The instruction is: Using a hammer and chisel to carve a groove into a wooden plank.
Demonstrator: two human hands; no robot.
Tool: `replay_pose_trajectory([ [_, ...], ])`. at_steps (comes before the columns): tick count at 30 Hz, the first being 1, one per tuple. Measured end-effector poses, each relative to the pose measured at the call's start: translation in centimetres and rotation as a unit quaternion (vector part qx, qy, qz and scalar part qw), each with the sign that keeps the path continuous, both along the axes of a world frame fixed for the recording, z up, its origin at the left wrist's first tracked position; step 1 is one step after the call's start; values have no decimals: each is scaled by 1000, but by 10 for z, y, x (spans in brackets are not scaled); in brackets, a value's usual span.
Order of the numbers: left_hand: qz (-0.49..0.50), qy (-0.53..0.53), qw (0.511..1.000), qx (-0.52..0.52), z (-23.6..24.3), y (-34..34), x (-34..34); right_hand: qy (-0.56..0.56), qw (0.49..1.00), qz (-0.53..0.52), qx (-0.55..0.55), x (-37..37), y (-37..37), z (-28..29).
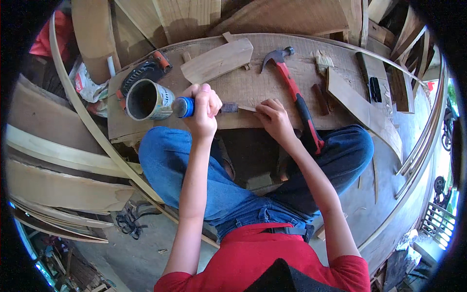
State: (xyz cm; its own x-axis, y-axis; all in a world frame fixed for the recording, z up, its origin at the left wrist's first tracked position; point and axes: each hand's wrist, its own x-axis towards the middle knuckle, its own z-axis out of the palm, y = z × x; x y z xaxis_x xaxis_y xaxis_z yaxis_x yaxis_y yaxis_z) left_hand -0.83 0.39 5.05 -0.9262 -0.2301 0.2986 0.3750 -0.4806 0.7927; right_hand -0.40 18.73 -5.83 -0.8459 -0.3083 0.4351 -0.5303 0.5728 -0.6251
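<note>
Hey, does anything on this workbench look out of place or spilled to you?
One thing: the hammer lies with its grip end seemingly jutting past the near edge of the tabletop, by the right knee, so it might get knocked. I see no spill on the wood.

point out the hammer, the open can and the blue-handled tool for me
Hammer (pixel 291 85): head view, on the red part of its handle
Open can (pixel 163 103): head view, on its outer wall
Blue-handled tool (pixel 229 107): head view, on the dark section beyond its handle
</note>
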Motion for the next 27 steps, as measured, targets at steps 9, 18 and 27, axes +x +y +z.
replay_pose_trajectory([
  [9,-11,-10,1000,-4,-3,-5,-8,-15,1000,-1,-19,1,2,-1],
  [18,-19,-4,1000,-10,0,-6,-10,-11,1000,-11,-4,1,3,-1],
  [27,-10,-15,1000,-2,-1,-8,-11,-13,1000,-5,-14,2,2,2],
])
